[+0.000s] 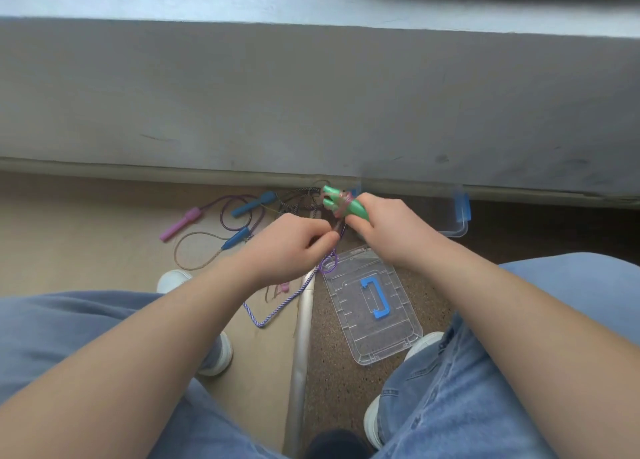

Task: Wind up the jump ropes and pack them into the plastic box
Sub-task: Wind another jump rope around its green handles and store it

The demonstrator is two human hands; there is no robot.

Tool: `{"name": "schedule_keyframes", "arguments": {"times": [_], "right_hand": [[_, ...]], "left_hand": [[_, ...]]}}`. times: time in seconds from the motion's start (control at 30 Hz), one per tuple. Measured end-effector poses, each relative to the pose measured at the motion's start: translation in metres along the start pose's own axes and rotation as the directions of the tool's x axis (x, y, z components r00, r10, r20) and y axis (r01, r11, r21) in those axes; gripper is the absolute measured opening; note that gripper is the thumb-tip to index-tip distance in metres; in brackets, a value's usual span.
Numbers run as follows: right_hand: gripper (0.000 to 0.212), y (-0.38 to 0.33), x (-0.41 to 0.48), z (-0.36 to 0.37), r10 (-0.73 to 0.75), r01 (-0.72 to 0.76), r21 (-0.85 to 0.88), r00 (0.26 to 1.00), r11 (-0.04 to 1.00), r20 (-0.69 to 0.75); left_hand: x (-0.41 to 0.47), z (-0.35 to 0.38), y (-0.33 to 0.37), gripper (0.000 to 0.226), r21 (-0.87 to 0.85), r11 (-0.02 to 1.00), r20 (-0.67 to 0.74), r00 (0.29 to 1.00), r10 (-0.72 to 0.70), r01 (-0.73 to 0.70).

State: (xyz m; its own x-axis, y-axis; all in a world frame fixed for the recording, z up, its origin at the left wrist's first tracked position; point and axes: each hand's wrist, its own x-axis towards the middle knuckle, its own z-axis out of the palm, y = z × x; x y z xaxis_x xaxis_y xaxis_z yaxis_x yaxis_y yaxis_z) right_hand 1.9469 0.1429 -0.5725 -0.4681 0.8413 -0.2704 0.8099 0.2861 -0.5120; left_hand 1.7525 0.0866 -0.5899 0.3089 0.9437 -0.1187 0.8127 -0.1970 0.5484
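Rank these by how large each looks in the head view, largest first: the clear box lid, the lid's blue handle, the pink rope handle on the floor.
1. clear box lid, by far the largest.
2 and 3. blue handle and pink rope handle: too alike in apparent length to rank.

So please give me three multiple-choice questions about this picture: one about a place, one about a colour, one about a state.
1. Where is the clear lid?
A. on the box
B. on the floor
C. on a knee

2. What colour are the handles in the right hand?
A. green
B. pink
C. blue

3. How is the blue-handled rope?
A. wound up
B. packed
C. loose on the floor

Answers:
1 B, it lies flat between the feet.
2 A, both held handles are green.
3 C, its cord lies spread out.
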Motion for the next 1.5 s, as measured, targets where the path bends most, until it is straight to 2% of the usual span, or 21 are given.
{"name": "schedule_keyframes", "arguments": {"times": [0.07,0.13,0.2,0.27,0.37,0.47,0.53,0.57,0.67,0.73,0.83,0.93,1.0,1.07,1.17,1.27,1.37,1.5], "right_hand": [[0.019,0.001,-0.002,0.006,-0.010,0.021,-0.109,0.994,0.994,0.104],[0.017,0.000,-0.006,0.011,-0.061,0.107,-0.184,0.970,0.977,0.237],[0.020,-0.004,-0.011,0.013,-0.144,0.211,-0.150,0.918,0.966,0.369],[0.027,-0.009,-0.016,0.011,-0.218,0.272,-0.069,0.876,0.960,0.430],[0.019,-0.014,-0.017,0.010,-0.314,0.309,0.076,0.870,0.948,0.380],[0.010,-0.015,-0.017,0.007,-0.378,0.319,0.218,0.864,0.922,0.333],[0.010,-0.016,-0.017,0.005,-0.384,0.312,0.268,0.880,0.912,0.281],[0.012,-0.015,-0.017,0.004,-0.370,0.302,0.271,0.894,0.914,0.252],[0.017,-0.013,-0.013,0.002,-0.290,0.254,0.199,0.940,0.946,0.181],[0.019,-0.012,-0.010,0.002,-0.237,0.216,0.171,0.965,0.961,0.112],[0.025,-0.008,-0.005,-0.001,-0.120,0.123,0.165,0.992,0.979,-0.025],[0.030,-0.004,-0.001,-0.002,-0.031,0.035,0.087,0.999,0.996,-0.045],[0.030,-0.004,-0.002,0.003,-0.020,0.020,0.027,1.000,0.999,-0.017],[0.030,-0.005,-0.003,0.009,-0.011,0.012,-0.027,1.000,1.000,0.019],[0.028,-0.002,-0.005,0.018,-0.001,0.018,-0.141,0.993,0.990,0.114],[0.021,-0.002,-0.009,0.022,-0.048,0.108,-0.209,0.960,0.972,0.275],[0.022,-0.008,-0.013,0.022,-0.181,0.251,-0.146,0.908,0.957,0.377],[0.022,-0.015,-0.016,0.020,-0.313,0.342,-0.003,0.862,0.940,0.399]], "left_hand": [[0.000,-0.005,0.003,0.040,0.189,0.969,0.032,0.987,0.156,-0.159],[0.000,-0.012,0.008,0.047,0.353,0.906,0.010,0.969,0.247,-0.235],[0.003,-0.021,0.008,0.055,0.401,0.888,-0.075,0.958,0.276,-0.224],[0.007,-0.029,0.001,0.055,0.397,0.906,-0.128,0.968,0.215,-0.148],[0.009,-0.034,-0.013,0.059,0.290,0.957,-0.139,0.990,0.035,0.007],[0.007,-0.025,-0.018,0.061,0.053,0.993,-0.089,0.991,-0.104,0.109],[0.007,-0.019,-0.015,0.061,-0.080,0.975,-0.057,0.976,-0.212,0.207],[0.007,-0.017,-0.013,0.061,-0.109,0.961,-0.043,0.965,-0.260,0.255],[0.007,-0.011,-0.006,0.045,0.012,0.948,0.001,0.948,-0.317,0.317],[0.006,-0.006,-0.004,0.043,-0.076,0.941,-0.013,0.943,-0.333,0.331],[0.002,-0.002,-0.001,0.046,-0.127,0.950,-0.037,0.956,-0.291,0.285],[-0.003,-0.004,0.006,0.044,-0.076,0.984,0.092,0.984,-0.152,0.160],[-0.005,-0.004,0.010,0.042,0.107,0.994,0.166,0.986,-0.021,0.004],[-0.006,-0.002,0.017,0.042,0.299,0.939,0.225,0.969,0.106,-0.172],[-0.006,0.000,0.023,0.041,0.413,0.855,0.263,0.940,0.218,-0.314],[-0.001,-0.009,0.020,0.041,0.472,0.830,0.162,0.954,0.251,-0.298],[0.004,-0.021,0.005,0.059,0.452,0.879,0.004,0.985,0.171,-0.154],[0.007,-0.025,-0.013,0.059,0.229,0.973,-0.100,0.995,0.011,0.012]]}}
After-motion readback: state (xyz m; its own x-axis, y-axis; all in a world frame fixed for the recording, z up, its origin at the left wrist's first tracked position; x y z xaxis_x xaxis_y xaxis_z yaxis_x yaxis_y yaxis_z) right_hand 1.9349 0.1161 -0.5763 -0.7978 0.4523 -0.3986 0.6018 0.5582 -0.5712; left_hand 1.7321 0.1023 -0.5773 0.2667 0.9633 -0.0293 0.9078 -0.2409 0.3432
